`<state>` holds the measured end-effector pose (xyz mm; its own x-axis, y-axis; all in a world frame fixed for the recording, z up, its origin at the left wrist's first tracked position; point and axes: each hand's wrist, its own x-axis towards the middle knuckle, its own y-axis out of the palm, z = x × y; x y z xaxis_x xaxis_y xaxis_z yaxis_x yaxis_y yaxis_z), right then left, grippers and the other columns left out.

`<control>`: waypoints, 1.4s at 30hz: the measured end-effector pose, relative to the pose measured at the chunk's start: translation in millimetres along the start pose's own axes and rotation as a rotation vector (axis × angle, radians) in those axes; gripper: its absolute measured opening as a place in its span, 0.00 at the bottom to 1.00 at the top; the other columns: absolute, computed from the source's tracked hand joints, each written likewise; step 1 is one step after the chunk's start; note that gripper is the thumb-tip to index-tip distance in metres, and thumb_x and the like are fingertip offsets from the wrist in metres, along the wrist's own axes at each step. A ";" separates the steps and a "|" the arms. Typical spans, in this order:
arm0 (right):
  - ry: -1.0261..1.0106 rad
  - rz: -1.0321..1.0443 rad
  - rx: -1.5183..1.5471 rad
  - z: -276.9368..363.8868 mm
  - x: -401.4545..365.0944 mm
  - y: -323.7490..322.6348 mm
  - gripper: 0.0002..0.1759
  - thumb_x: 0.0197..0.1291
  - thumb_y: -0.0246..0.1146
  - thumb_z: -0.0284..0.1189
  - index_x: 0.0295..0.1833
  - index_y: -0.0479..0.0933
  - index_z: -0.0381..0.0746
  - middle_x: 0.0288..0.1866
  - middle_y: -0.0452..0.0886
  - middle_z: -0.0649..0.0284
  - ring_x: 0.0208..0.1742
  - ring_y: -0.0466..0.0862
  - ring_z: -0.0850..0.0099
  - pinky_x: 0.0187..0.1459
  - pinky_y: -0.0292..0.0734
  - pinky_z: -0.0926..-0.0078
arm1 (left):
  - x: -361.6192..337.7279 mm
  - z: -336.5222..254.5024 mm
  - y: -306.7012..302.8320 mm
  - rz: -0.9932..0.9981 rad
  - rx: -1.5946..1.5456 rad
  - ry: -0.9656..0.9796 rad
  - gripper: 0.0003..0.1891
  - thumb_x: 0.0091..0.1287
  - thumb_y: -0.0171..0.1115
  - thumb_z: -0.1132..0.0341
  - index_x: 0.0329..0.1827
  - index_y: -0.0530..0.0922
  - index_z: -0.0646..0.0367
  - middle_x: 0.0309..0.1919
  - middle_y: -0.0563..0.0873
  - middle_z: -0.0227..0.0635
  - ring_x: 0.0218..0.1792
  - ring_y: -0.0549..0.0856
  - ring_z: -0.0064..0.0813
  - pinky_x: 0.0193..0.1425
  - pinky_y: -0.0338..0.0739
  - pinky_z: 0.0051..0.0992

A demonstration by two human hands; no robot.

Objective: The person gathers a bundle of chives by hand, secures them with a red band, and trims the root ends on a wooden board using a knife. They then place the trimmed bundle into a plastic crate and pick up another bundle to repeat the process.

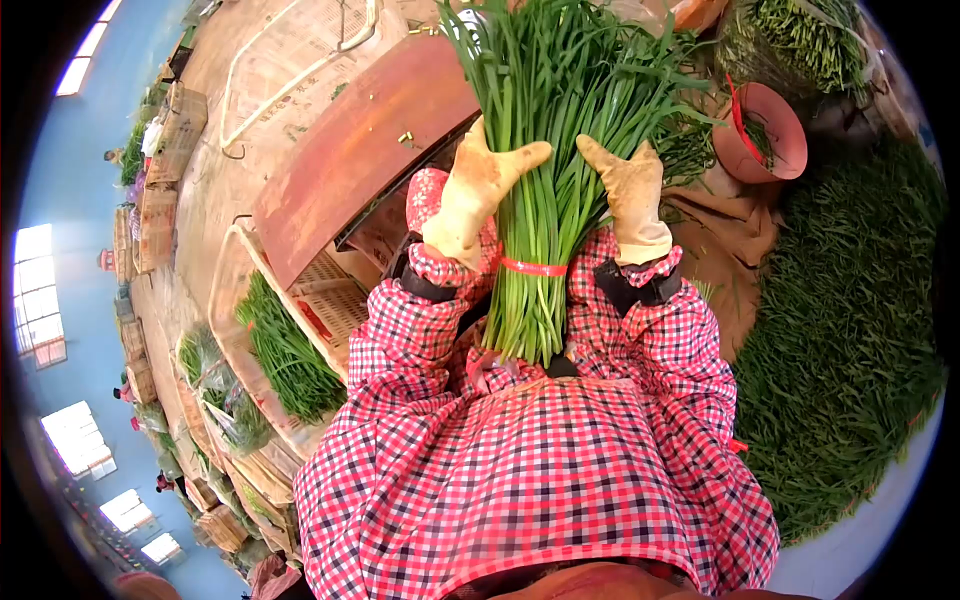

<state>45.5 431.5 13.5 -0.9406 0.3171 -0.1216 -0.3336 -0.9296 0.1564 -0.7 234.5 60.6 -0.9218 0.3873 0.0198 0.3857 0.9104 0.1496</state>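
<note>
Before a checked cloth smock (545,460), left hand (468,195), leafy bundle (545,215), right hand (632,195): long greens clasped from both sides.

From the left, a pale plastic crate (322,290) with lattice walls sits beside a flat, rust-red panel (365,140). Next, the left hand, in a stained cream glove, grips the bundle's left side, thumb over the smooth blades. The bundle fans out above a shiny red band (535,268). The right hand, gloved alike, seems to grip the other side, its fingers partly hidden. Beyond: a round, reddish bucket (785,115), then a shaggy heap of dark leaves (840,340).
</note>
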 end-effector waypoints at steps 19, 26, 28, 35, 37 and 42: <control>-0.010 -0.167 0.029 5.0 33.5 -2.9 0.34 0.54 0.81 0.24 0.57 0.72 0.13 0.50 0.91 0.52 0.48 0.90 0.72 0.51 0.83 0.80 | 27.3 7.5 -25.7 -0.034 -0.196 -0.141 0.16 0.73 0.63 0.70 0.61 0.79 0.67 0.46 0.91 0.42 0.42 0.91 0.29 0.49 0.87 0.29; -0.104 -0.199 0.035 17.1 34.7 10.4 0.23 0.56 0.80 0.29 0.46 0.79 0.23 0.42 0.90 0.54 0.38 0.88 0.68 0.44 0.85 0.69 | 15.4 -26.3 -10.7 0.034 -0.139 -0.069 0.35 0.70 0.73 0.65 0.75 0.66 0.72 0.54 0.90 0.47 0.54 0.89 0.30 0.66 0.80 0.28; -0.086 -0.189 -0.395 35.4 30.5 11.2 0.22 0.60 0.79 0.37 0.40 0.80 0.28 0.37 0.89 0.54 0.34 0.87 0.68 0.39 0.84 0.68 | 8.2 -44.4 2.1 -0.084 0.135 -0.185 0.45 0.67 0.77 0.62 0.78 0.58 0.75 0.55 0.90 0.48 0.56 0.88 0.32 0.71 0.75 0.27; -0.302 0.012 -0.870 29.9 45.6 14.0 0.53 0.67 0.62 0.63 0.73 0.66 0.22 0.64 0.77 0.33 0.66 0.80 0.45 0.65 0.78 0.54 | 5.2 -25.9 21.3 -0.131 0.919 -0.266 0.71 0.53 0.84 0.51 0.82 0.38 0.80 0.76 0.68 0.67 0.79 0.68 0.50 0.81 0.65 0.33; -0.135 0.022 -0.459 49.1 30.4 4.2 0.55 0.66 0.63 0.65 0.77 0.62 0.26 0.71 0.75 0.36 0.71 0.78 0.48 0.70 0.76 0.55 | 12.0 12.8 -15.0 -0.131 0.421 -0.151 0.57 0.60 0.81 0.61 0.81 0.48 0.77 0.57 0.87 0.53 0.53 0.89 0.39 0.65 0.81 0.29; 0.038 0.064 -0.239 -18.0 20.8 -36.8 0.52 0.66 0.66 0.63 0.76 0.66 0.28 0.69 0.79 0.41 0.66 0.82 0.54 0.66 0.78 0.62 | 33.7 23.8 -41.4 -0.014 0.597 -0.055 0.45 0.65 0.74 0.64 0.77 0.56 0.77 0.50 0.91 0.43 0.48 0.90 0.33 0.60 0.83 0.29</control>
<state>39.4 468.9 -12.5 -0.9549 0.2527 -0.1559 -0.2444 -0.9671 -0.0709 -46.8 213.3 31.6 -0.9297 0.3669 -0.0320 0.3439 0.8337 -0.4320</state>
